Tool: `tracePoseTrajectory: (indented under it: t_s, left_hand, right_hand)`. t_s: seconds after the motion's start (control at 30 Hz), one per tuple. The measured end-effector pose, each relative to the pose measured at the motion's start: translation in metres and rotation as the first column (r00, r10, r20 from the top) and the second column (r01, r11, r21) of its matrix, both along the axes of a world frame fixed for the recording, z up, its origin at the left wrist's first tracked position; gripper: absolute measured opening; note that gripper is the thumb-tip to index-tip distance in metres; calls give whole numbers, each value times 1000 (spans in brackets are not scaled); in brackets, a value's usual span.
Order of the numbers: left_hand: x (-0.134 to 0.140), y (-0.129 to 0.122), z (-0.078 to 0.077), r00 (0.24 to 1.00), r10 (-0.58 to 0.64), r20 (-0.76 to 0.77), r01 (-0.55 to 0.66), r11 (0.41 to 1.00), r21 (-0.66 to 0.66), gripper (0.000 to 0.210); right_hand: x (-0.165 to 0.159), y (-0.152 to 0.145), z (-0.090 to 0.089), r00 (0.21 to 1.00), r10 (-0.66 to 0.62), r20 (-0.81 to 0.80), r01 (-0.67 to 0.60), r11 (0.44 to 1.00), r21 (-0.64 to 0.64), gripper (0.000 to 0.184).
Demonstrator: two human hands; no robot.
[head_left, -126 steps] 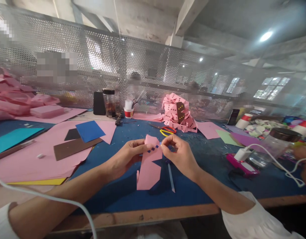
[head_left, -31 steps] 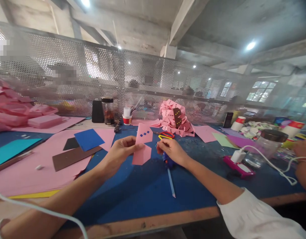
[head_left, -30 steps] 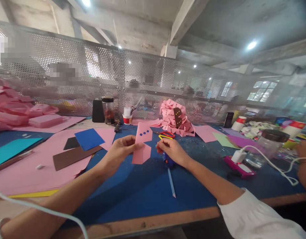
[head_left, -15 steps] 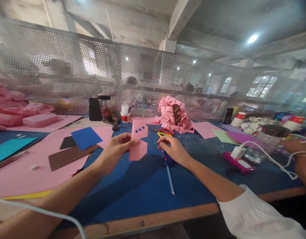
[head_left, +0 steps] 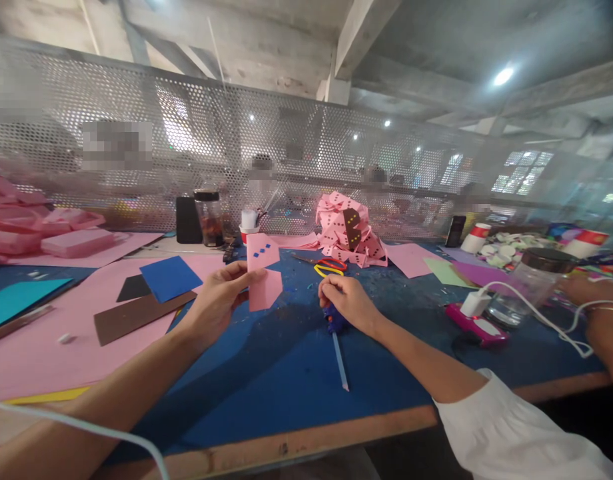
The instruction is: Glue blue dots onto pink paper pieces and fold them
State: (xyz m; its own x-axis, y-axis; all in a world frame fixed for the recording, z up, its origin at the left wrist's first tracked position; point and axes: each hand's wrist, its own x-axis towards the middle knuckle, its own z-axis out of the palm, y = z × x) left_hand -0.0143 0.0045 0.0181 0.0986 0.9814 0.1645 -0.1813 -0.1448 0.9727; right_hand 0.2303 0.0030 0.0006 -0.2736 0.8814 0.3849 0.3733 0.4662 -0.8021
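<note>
Pink paper cutout (head_left: 263, 278), dotted with small blue squares, stands pinched in my left hand (head_left: 217, 301). My right hand (head_left: 347, 301) curls over a blue tool (head_left: 333, 321); its grip there is hidden.

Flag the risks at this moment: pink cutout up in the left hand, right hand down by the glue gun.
1. The left hand pinches the pink cutout only at one edge; it could bend or slip.
2. The right hand rests on the blue glue gun; the nozzle is hidden, so a finger touching it is possible.
3. The white cable loops across the table toward a co-worker's hand; a tug could drag the plug.
</note>
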Motion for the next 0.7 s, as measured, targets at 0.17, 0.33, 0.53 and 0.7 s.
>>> tracePoseTrajectory:
  t_s: [0.17,0.33,0.53,0.7]
  left_hand:
    - [2,0,-1,1000,-24,9,24,1000,-13,24]
    - [5,-2,-3,999,-41,-22,41,999,-15,24]
    - [4,-2,-4,999,-37,-35,36,999,-28,28]
    - [4,-2,-6,996,-83,-43,81,996,-32,26]
  right_hand:
    - [0,0,-3,997,0,78,-3,999,41,32]
    - [-2,-2,-4,994,-23,108,17,998,62,26]
    - [-2,-1,-4,993,-31,116,18,994,107,18]
    - [-2,-3,-3,992,11,125,-24,994,104,21]
